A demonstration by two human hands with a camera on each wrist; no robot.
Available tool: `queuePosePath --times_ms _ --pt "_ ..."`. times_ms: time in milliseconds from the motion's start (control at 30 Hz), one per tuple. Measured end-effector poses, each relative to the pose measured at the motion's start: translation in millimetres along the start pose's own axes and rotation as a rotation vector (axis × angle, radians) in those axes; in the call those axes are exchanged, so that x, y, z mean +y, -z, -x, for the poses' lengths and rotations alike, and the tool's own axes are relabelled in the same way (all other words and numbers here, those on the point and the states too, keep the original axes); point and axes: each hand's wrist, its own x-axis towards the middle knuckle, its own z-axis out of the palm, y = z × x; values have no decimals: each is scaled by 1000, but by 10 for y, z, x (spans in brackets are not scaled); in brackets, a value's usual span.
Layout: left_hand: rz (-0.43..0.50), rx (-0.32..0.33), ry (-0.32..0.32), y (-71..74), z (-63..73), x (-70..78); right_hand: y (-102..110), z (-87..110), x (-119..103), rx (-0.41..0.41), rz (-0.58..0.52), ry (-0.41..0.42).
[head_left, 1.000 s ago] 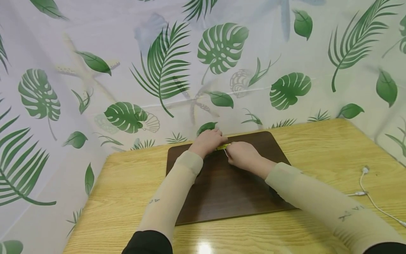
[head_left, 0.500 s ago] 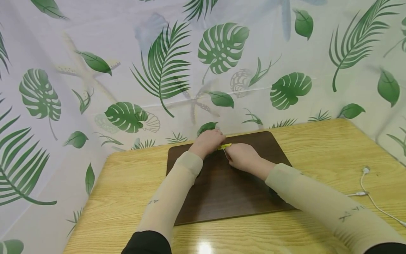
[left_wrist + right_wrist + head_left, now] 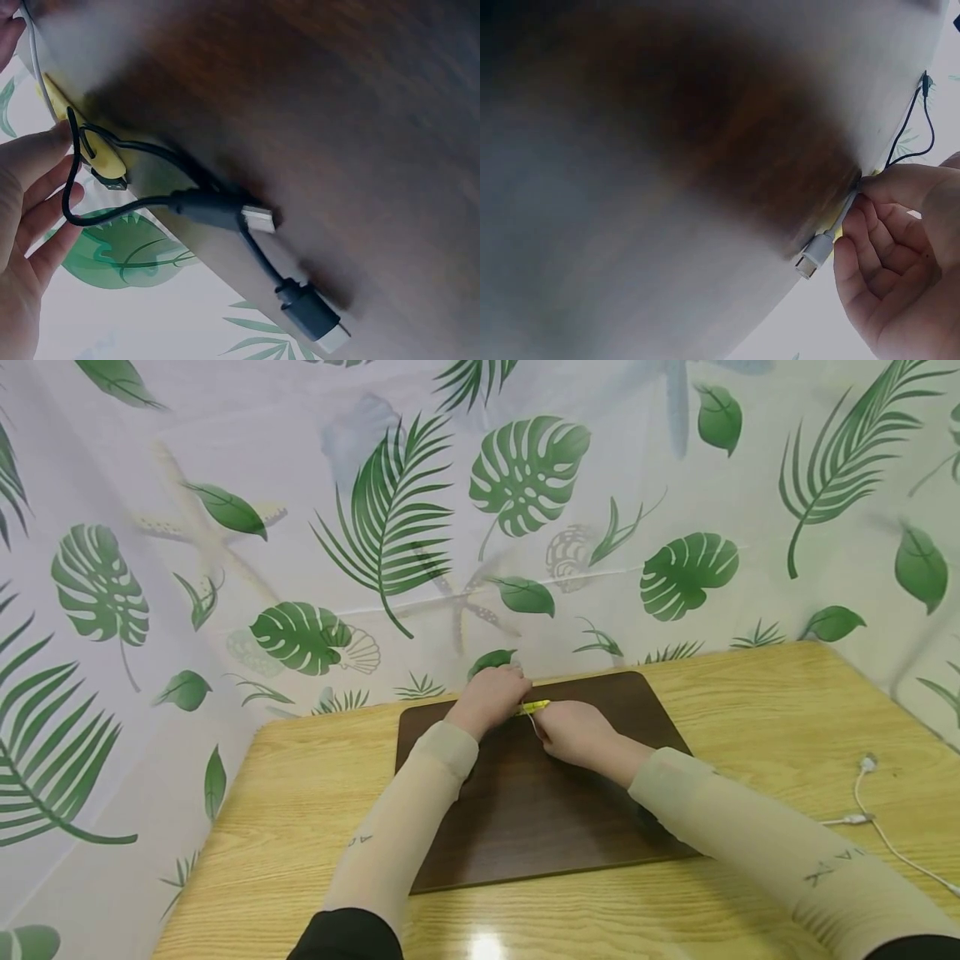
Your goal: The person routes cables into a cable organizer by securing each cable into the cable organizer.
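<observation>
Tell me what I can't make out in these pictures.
- Dark brown rectangular board: right wrist view, its surface is blurred.
- Thin white cable right of the board: head view, cut off by the right edge.
- Long yellow object: head view, markings too small to read; right wrist view, mostly hidden by the bare right hand.
- Right hand: left wrist view, mostly cut off at upper left.

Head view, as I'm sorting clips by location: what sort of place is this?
Probably a makeshift indoor workspace: leaf-print sheeting hangs behind a wood-grain table, on which lies a dark board.
</observation>
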Motion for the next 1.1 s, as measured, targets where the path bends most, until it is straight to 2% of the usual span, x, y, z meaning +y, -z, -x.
queuePosePath --times_ms 200,333,467,667,1100 --pt "-3 -4 -2 37 13 -4 23 -21 -20 -14 9 9" --pt "15 -37 14 53 13 -4 43 -34 -41 -37 4 6" --pt "26 -59 25 55 7 5 56 -48 -53 -76 -41 2" --pt "28 -53 21 69 13 28 86 -61 -61 -132 -110 -20" --pt "31 -57 55 32 -21 43 40 -63 -73 -95 -91 -9"
